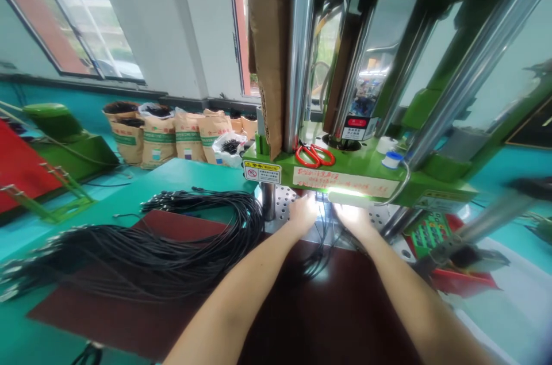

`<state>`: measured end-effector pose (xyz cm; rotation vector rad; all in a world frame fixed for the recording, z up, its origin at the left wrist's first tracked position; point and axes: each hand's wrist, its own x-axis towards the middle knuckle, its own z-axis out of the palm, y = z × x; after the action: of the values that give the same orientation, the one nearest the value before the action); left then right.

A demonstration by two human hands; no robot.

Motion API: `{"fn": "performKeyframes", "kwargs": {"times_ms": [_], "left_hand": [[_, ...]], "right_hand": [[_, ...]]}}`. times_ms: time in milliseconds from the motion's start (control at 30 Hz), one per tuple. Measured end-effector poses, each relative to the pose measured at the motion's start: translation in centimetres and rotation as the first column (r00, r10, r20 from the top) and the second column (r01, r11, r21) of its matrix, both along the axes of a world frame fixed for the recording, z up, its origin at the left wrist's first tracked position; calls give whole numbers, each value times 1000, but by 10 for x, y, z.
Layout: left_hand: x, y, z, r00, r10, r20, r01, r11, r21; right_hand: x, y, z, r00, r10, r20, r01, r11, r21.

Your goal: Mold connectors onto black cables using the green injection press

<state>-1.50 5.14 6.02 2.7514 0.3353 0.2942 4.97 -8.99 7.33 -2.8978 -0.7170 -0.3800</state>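
Note:
My left hand (304,211) reaches in under the green beam of a press (371,162), its fingers curled at the left of the bright work area. What it grips is hidden. Across from it, my right hand (352,218) lies beneath a lit lamp (351,198); glare washes out its fingers. Several black cables (321,247) hang between my hands and trail onto the dark brown board (336,307). Around the hands lies a metal plate with holes (282,204).
A large bundle of black cables (172,256) covers the left of the table. Red-handled scissors (314,156) and spools (391,160) rest on the beam. Steel columns (299,54) rise around the work area. Green circuit-like panels (431,233) lie right; filled paper sacks (159,138) stand behind.

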Motion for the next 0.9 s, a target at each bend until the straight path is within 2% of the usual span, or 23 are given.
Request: {"fn": "performKeyframes", "kwargs": {"times_ms": [167,433,633,800,900], "left_hand": [[3,-14,2,999,-26,-26,26,1000,-14],[8,-13,-5,999,-28,-17,28,999,-27],[4,-19,0,1000,-13,18,13,1000,-13],[-3,-31,1,992,-119,32,120,993,-3],[1,-33,0,992,-127,29,127,992,0]], "right_hand": [[-5,13,-5,1000,-16,-13,16,999,-29],[0,4,-20,999,9,34,-6,998,-69],[-3,7,-13,999,28,28,-25,994,-107],[-12,14,-8,996,77,-36,-82,987,-135],[-15,17,-8,996,65,-60,-74,986,-148]]}}
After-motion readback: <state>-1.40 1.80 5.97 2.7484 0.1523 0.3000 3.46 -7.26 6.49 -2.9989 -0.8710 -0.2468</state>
